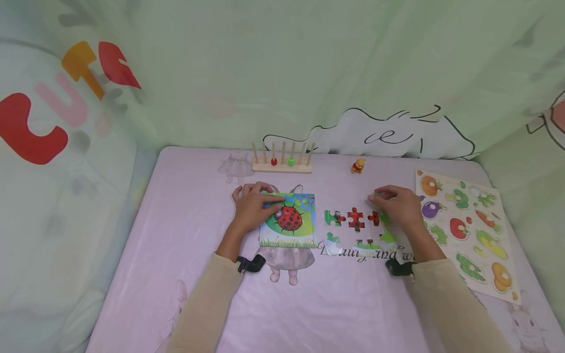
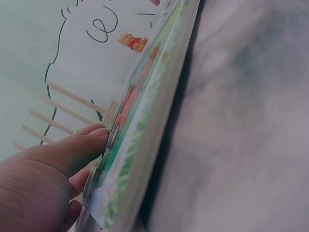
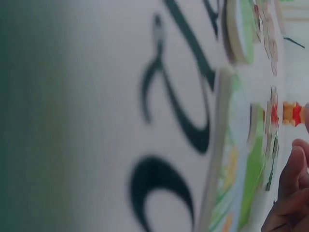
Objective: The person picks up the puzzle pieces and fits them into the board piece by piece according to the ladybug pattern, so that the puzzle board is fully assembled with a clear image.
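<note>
A ladybug puzzle board point(image 1: 289, 233) lies on the table at the middle. My left hand point(image 1: 253, 203) rests at its upper left corner, thumb and forefinger lying over the picture and the other fingers beyond its left edge. In the left wrist view, the fingers of the left hand point(image 2: 53, 169) touch the board point(image 2: 145, 125) along its edge. Loose puzzle pieces point(image 1: 355, 219) lie to the right of the board. My right hand point(image 1: 399, 206) hovers over the rightmost pieces point(image 1: 388, 238), thumb and fingers bent loosely. No piece shows between its fingertips in either view.
Behind the board stands a wooden peg rack point(image 1: 282, 166) with a red and a green bead. A small yellow bear figure point(image 1: 358, 166) is at the back, right of the rack. A vegetable picture board point(image 1: 468, 235) lies at the right side of the table point(image 1: 353, 314).
</note>
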`<state>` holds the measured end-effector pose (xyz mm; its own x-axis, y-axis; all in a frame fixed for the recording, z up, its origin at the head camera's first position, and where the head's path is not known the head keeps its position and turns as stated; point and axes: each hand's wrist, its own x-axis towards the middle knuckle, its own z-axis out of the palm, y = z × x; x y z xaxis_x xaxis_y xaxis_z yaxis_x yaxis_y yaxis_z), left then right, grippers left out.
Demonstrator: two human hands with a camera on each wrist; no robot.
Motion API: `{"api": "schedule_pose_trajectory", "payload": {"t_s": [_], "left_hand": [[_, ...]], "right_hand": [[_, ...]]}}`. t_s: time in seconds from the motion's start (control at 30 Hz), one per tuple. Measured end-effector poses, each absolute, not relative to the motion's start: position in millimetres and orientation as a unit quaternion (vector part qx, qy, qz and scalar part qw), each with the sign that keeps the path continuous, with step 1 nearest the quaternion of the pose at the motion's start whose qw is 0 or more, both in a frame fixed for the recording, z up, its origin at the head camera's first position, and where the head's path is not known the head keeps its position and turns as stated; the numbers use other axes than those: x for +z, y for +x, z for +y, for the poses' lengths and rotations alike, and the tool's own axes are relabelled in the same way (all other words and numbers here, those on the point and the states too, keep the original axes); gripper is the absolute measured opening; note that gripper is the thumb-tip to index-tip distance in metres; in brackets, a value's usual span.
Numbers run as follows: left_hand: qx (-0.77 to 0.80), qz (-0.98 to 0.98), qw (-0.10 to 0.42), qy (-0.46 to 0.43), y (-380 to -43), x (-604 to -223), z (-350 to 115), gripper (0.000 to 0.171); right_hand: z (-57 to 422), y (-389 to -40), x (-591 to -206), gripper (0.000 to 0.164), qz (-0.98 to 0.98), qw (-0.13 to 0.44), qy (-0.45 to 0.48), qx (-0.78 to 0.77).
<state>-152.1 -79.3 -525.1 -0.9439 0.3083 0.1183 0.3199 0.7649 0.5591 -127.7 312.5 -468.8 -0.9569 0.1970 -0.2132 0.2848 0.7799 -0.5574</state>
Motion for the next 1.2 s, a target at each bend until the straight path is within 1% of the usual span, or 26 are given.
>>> {"api": "schedule_pose_trajectory", "payload": {"t_s": [0.23, 0.5, 0.73, 1.03, 1.2], "left_hand": [[-0.299, -0.94, 0.011, -0.166, -152, -525, -79, 0.024], [-0.297, -0.941, -0.002, -0.162, -153, -525, -79, 0.024], [-0.297, -0.941, -0.008, -0.161, -153, -525, -80, 0.022], [-0.299, -0.941, -0.004, -0.161, -153, -525, -80, 0.021], [-0.299, -0.941, -0.005, -0.161, -153, -525, -79, 0.021]], "right_hand": [[325, -130, -473, 0.062, 0.935, 0.089, 0.161, -0.304], [332, -132, -474, 0.068, 0.938, 0.106, 0.162, -0.287], [335, -134, -474, 0.065, 0.94, 0.116, 0.154, -0.282], [339, -136, -477, 0.059, 0.94, 0.12, 0.152, -0.281], [339, -137, -476, 0.059, 0.939, 0.123, 0.15, -0.283]]}}
